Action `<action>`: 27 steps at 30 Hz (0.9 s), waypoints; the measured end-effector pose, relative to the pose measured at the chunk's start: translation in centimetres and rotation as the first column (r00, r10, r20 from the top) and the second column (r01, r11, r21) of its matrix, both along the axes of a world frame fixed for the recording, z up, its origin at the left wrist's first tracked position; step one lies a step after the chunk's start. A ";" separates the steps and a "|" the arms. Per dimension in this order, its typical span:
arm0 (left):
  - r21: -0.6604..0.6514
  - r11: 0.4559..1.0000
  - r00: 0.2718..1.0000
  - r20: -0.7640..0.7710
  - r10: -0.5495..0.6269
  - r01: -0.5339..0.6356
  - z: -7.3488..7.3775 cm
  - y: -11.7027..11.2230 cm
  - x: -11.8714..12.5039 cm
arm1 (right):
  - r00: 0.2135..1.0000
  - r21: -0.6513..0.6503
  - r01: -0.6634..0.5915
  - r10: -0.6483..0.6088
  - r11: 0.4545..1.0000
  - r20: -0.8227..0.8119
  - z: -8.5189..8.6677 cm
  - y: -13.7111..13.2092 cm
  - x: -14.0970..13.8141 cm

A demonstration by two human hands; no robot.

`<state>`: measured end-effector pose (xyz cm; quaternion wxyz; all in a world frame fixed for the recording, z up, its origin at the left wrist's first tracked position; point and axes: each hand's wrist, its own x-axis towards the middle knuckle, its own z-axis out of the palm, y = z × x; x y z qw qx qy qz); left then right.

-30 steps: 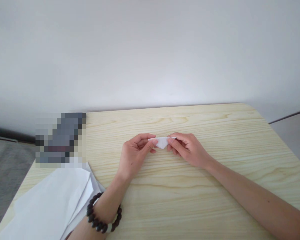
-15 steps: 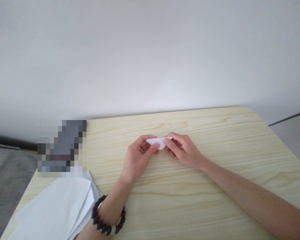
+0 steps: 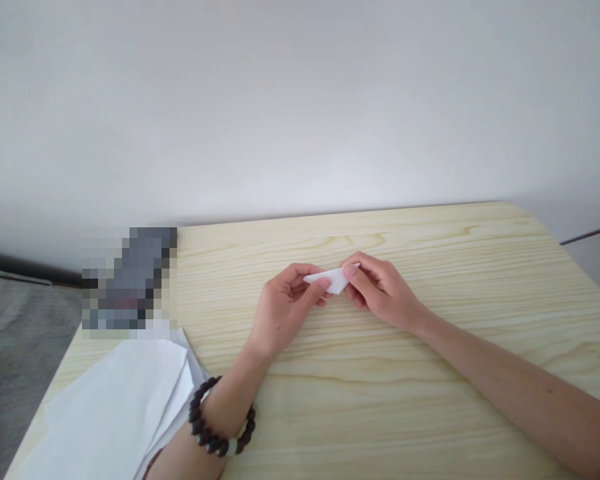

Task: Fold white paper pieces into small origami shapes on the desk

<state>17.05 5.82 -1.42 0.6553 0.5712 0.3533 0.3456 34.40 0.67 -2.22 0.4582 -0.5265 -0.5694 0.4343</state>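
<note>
A small piece of folded white paper (image 3: 337, 281) is held between my two hands over the middle of the table. My left hand (image 3: 289, 308) pinches its left side, with the thumb on the near face and the fingers behind. At the right end, my right hand (image 3: 377, 288) grips it between thumb and fingers. The paper is long and narrow, pointed at both ends, with a corner pointing down toward me. Its far side is hidden by the fingers. A dark beaded bracelet (image 3: 211, 441) circles my left wrist.
Several loose white sheets (image 3: 115, 407) lie overlapping at the table's left, beside my left forearm. Beyond them is a dark flat object (image 3: 140, 273), blurred into blocks. The light wood-grain table (image 3: 380, 407) meets a pale wall (image 3: 300, 113) at its back edge.
The view has shifted slightly, so the hands and paper sit a little farther right. The paper is now tilted, its right end higher. Both hands keep their hold.
</note>
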 end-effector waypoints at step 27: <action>0.081 0.988 0.990 -0.053 -0.128 0.132 0.2 0.4 -0.5 | 0.945 0.293 -0.059 -0.041 0.954 0.323 -0.1 -0.7 -0.4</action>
